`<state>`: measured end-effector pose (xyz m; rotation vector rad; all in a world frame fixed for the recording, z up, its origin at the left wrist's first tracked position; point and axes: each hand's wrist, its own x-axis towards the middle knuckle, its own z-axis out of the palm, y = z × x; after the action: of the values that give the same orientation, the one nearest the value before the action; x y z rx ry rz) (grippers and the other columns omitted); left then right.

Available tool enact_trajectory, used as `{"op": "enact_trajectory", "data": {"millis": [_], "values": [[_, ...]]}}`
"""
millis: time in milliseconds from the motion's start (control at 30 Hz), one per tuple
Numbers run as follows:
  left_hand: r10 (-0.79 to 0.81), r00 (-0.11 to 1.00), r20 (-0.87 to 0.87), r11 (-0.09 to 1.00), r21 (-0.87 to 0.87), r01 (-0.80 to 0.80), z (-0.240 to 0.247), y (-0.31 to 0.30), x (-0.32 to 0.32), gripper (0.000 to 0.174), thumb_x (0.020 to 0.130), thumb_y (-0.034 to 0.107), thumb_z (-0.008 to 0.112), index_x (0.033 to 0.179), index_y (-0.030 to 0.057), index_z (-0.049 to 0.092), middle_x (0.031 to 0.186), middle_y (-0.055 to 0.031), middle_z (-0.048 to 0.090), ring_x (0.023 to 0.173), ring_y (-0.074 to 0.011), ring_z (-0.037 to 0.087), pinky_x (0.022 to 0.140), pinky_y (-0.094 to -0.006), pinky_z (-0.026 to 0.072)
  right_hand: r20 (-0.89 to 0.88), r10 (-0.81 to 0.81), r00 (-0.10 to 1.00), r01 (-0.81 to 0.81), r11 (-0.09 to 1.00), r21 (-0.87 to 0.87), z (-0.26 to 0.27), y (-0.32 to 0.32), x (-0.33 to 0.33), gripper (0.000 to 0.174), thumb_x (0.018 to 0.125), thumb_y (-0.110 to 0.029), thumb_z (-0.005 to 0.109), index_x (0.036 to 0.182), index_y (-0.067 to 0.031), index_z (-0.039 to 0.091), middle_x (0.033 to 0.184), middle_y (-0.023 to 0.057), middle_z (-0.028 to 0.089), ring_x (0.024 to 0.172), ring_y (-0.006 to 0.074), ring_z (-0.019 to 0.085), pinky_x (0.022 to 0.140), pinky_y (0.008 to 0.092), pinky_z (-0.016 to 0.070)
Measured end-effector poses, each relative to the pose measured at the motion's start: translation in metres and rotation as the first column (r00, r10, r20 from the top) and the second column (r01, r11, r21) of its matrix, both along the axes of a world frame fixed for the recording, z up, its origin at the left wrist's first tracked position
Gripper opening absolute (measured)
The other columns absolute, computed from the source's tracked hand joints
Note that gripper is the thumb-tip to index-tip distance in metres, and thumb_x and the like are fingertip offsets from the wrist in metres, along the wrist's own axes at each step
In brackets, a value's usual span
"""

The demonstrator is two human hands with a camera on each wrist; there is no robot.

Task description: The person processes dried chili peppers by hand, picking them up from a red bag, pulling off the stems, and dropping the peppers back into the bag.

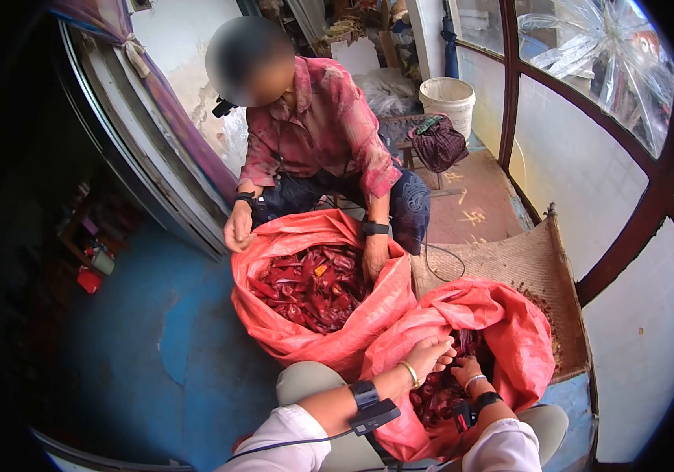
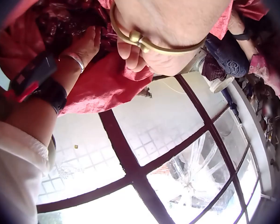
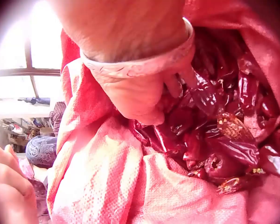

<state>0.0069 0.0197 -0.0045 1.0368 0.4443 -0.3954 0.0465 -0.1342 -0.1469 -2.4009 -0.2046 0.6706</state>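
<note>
Our R hand (image 1: 469, 371) reaches among dried red chilies (image 3: 207, 95) in the near sack (image 1: 529, 342), its rim folded out, prob. for easy access; can't tell if it grips any. Our L hand (image 1: 431, 354) hangs just beside, fingers bent, contents unclear. Other person (image 1: 305, 126) sits opp. w/ a 2nd sack (image 1: 329, 350) touching ours; its bulky rim crowds our L side. Woven mat (image 1: 502, 263) lies beyond.

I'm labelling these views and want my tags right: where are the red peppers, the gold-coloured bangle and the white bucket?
Red peppers (image 3: 238, 151): right wrist view, one pod's glossy skin.
Gold-coloured bangle (image 2: 170, 49): left wrist view, its band.
White bucket (image 1: 450, 109): head view, its outer wall.
</note>
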Motion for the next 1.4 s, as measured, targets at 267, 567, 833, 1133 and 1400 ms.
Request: {"op": "enact_trajectory", "data": {"millis": [267, 567, 833, 1133, 1400], "values": [[-0.011, 1.000, 0.027, 1.000, 0.018, 0.010, -0.002, -0.005, 0.005, 0.021, 0.083, 0.026, 0.049, 0.096, 0.0099, 0.051, 0.075, 0.0012, 0.055, 0.059, -0.0047, 0.049, 0.050, -0.0164, 0.0400, -0.089, -0.162, 0.983, 0.171, 0.978, 0.117, 0.033, -0.012, -0.010, 0.046, 0.061, -0.022, 0.061, 0.101, -0.0002, 0.055, 0.111, 0.0190, 0.044, 0.104, 0.0312, 0.043, 0.089, 0.0322, 0.0346], [-0.083, 0.996, -0.005, 0.995, 0.045, 0.084, 0.003, -0.007, -0.004, 0.024, 0.084, 0.024, 0.047, 0.103, 0.0091, 0.049, 0.078, 0.0010, 0.055, 0.063, -0.0034, 0.050, 0.053, -0.0151, 0.0416, 0.279, 0.048, 0.959, -0.003, 0.987, -0.159, 0.063, 0.010, -0.009, 0.042, 0.060, -0.018, 0.063, 0.100, -0.0165, 0.056, 0.121, 0.0135, 0.034, 0.109, 0.0322, 0.035, 0.087, 0.0359, 0.0378], [-0.121, 0.993, 0.004, 0.992, 0.030, 0.121, 0.003, -0.007, 0.000, 0.025, 0.084, 0.025, 0.048, 0.103, 0.0087, 0.048, 0.079, 0.0013, 0.054, 0.063, -0.0028, 0.050, 0.053, -0.0146, 0.0413, -0.031, 0.221, 0.975, -0.218, 0.910, -0.353, 0.052, 0.004, -0.007, 0.042, 0.061, -0.014, 0.064, 0.102, -0.0155, 0.054, 0.115, 0.0123, 0.037, 0.096, 0.0307, 0.049, 0.079, 0.0360, 0.0442], [-0.089, 0.996, 0.001, 0.994, 0.066, 0.089, 0.000, -0.009, -0.002, 0.024, 0.083, 0.024, 0.049, 0.101, 0.0071, 0.049, 0.078, 0.0010, 0.055, 0.061, -0.0033, 0.050, 0.052, -0.0150, 0.0413, 0.119, 0.246, 0.962, -0.178, 0.894, -0.411, 0.018, 0.005, -0.005, 0.027, 0.064, -0.013, 0.060, 0.091, -0.0079, 0.056, 0.102, 0.0159, 0.048, 0.086, 0.0294, 0.055, 0.072, 0.0355, 0.0466], [-0.033, 0.993, 0.109, 0.986, 0.165, 0.015, -0.016, -0.016, 0.010, 0.023, 0.079, 0.021, 0.052, 0.098, 0.0078, 0.052, 0.079, 0.0001, 0.055, 0.066, -0.0056, 0.050, 0.057, -0.0190, 0.0422, 0.029, -0.199, 0.980, 0.184, 0.946, 0.267, 0.101, 0.001, -0.011, 0.012, 0.068, -0.015, 0.061, 0.074, -0.0042, 0.058, 0.062, 0.0097, 0.059, 0.056, 0.0216, 0.057, 0.050, 0.0305, 0.0455]]}}
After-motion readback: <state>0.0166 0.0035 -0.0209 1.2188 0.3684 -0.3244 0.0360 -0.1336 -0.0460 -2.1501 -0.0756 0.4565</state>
